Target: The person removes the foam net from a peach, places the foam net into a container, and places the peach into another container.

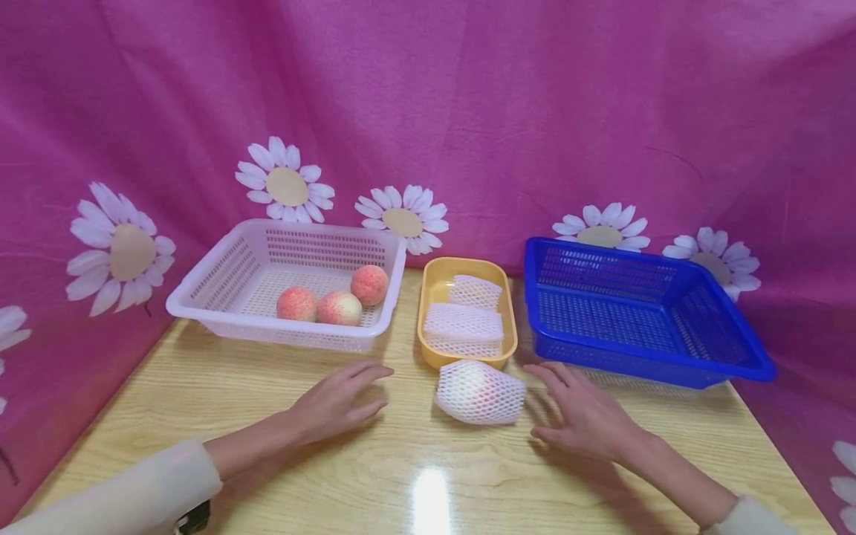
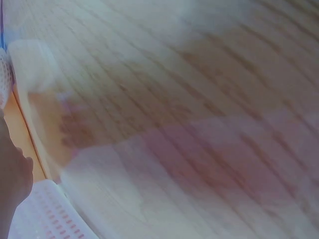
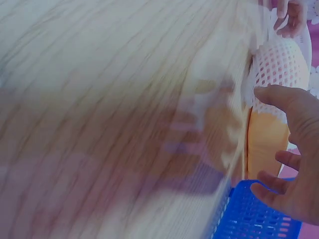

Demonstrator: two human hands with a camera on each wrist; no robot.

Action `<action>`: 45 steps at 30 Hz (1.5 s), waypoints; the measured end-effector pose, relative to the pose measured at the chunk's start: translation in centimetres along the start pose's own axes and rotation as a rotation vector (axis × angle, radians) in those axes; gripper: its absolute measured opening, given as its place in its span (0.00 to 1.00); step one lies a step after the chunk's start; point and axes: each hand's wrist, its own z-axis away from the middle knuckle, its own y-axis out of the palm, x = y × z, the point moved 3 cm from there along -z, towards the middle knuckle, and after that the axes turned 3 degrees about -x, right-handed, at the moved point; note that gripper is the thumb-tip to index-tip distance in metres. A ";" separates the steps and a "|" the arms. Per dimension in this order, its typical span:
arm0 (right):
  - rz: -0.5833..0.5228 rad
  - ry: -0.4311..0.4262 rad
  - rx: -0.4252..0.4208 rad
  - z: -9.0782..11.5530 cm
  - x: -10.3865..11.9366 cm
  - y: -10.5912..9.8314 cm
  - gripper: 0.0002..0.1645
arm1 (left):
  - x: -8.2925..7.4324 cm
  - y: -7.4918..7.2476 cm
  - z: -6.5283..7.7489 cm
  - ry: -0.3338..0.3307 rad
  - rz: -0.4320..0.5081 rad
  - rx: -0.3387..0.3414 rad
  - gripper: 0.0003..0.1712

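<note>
A peach in a white foam net sleeve (image 1: 478, 392) lies on the table in front of the yellow tray (image 1: 428, 349). To its left, my left hand (image 1: 337, 401) hovers with fingers spread, touching nothing. On the other side my right hand (image 1: 582, 412) is close to the sleeve's end, its thumb and fingers apart. The right wrist view shows the netted peach (image 3: 279, 67) just beyond the thumb of the right hand (image 3: 299, 144). Only the edge of the left hand (image 2: 15, 174) appears in the left wrist view.
The white basket (image 1: 227, 327) at the left holds three peaches (image 1: 339, 307). Inside the yellow tray lie more foam net sleeves (image 1: 464, 322). A blue basket (image 1: 635, 364) stands at the right. Behind everything hangs a pink curtain (image 1: 468, 111) with daisies.
</note>
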 end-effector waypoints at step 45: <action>-0.118 0.005 0.009 -1.2 1.3 0.2 0.58 | -0.6 1.1 -1.2 0.075 0.029 -0.014 0.24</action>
